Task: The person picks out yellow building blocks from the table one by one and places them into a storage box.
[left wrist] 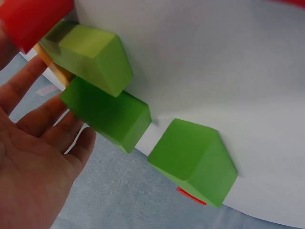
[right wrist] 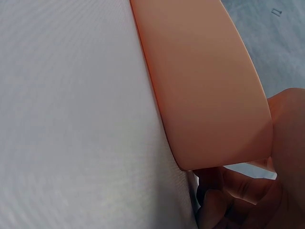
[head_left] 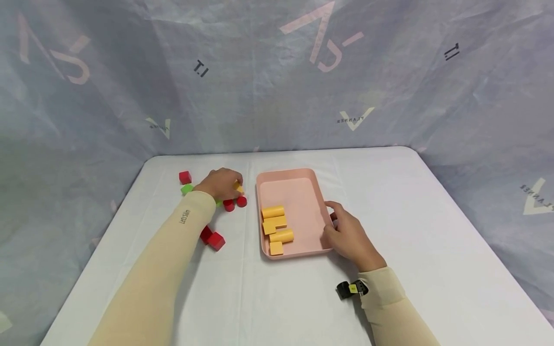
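Observation:
At the left of the table, my left hand (head_left: 220, 184) pinches a yellow block (head_left: 239, 188) between thumb and fingers. Its fingers partly cover the block, and in the left wrist view only a sliver of yellow shows behind two green blocks (left wrist: 112, 112). Two red cylinders (head_left: 242, 201) lie just below this hand. My right hand (head_left: 348, 235) grips the right wall of a shallow pink tray (head_left: 298, 187), thumb over the rim. Inside the tray, along its left side, lie several yellow pieces: cylinders (head_left: 281, 236) and blocks (head_left: 276, 248).
A red cube (head_left: 185, 177) and a green block (head_left: 187, 189) sit behind the left wrist. More red cubes (head_left: 216, 241) lie beside the left forearm, which partly hides one. A black wrist device (head_left: 351, 289) is on the right cuff. Patterned grey cloth (head_left: 259, 96) hangs behind the white table.

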Tool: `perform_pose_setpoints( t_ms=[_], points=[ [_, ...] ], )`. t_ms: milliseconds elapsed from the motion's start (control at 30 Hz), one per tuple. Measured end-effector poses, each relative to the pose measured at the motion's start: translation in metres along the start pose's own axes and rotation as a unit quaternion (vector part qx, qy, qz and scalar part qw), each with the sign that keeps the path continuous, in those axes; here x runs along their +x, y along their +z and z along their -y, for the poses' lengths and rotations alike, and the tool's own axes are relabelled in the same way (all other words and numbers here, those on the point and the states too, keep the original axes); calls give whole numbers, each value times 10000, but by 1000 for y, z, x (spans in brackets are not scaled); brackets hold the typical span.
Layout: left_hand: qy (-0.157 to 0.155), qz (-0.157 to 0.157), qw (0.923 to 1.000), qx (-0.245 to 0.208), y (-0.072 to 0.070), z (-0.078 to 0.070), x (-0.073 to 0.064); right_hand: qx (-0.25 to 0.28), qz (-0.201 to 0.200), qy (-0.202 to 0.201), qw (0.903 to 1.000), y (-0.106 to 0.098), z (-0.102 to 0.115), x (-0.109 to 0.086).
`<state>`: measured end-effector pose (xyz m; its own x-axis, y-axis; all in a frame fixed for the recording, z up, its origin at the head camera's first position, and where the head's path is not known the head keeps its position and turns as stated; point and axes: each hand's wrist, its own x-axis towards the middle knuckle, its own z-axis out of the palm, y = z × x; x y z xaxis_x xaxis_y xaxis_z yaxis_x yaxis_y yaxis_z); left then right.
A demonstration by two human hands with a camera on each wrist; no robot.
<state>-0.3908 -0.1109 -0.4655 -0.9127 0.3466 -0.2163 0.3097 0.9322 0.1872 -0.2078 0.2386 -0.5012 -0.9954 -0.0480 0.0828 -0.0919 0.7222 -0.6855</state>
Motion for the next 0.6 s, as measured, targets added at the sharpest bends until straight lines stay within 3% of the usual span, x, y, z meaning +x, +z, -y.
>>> perform_pose_setpoints(
  t_ms=[300,600],
  points=[
    [58,-63,9999,96,0,1,-1,23,1,8,10000,0,2,-2],
    [-23,-134,9998,-149,3,1,-7,-8,10,9,10000,0,3,-1]
  ],
)
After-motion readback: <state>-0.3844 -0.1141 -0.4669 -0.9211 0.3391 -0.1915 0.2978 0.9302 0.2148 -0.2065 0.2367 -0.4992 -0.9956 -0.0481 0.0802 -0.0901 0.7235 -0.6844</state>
